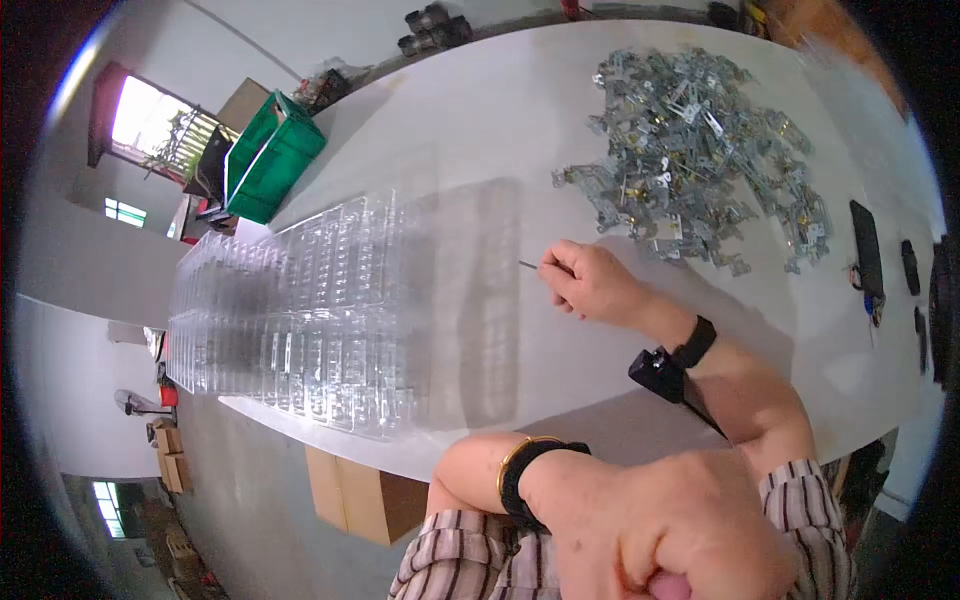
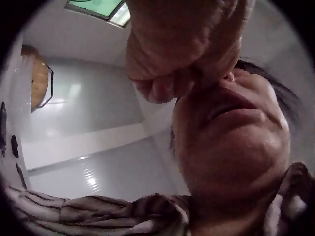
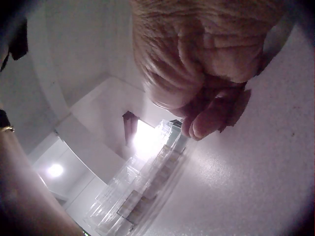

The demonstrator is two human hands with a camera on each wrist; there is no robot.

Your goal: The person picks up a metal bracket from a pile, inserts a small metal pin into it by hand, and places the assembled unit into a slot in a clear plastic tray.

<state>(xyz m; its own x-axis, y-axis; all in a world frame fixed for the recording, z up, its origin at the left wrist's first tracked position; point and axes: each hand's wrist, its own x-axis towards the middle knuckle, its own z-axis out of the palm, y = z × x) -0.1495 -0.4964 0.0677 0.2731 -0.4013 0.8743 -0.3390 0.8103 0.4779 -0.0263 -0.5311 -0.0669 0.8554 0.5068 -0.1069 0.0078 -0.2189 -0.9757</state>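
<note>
My right hand (image 1: 590, 282) is over the white table, left of the pile of metal parts. It pinches a thin dark rod (image 1: 527, 264), whose tip sticks out past the fingers; the rest of it is hidden in the grip. In the right wrist view the fingers (image 3: 209, 120) are bent close above the tabletop. Raised near the camera, my left hand (image 1: 670, 530) has its fingers curled in, and nothing shows in it. The left wrist view has this hand (image 2: 184, 49) right at the person's face. Small silvery metal parts (image 1: 680, 150) lie heaped at the back right.
Stacked clear plastic trays (image 1: 330, 310) cover the table's left side. Behind them stands a green crate (image 1: 275, 160). A dark long-shaped object (image 1: 865, 245) lies at the right, near smaller dark items. Below the table's near edge is a cardboard box (image 1: 350, 495).
</note>
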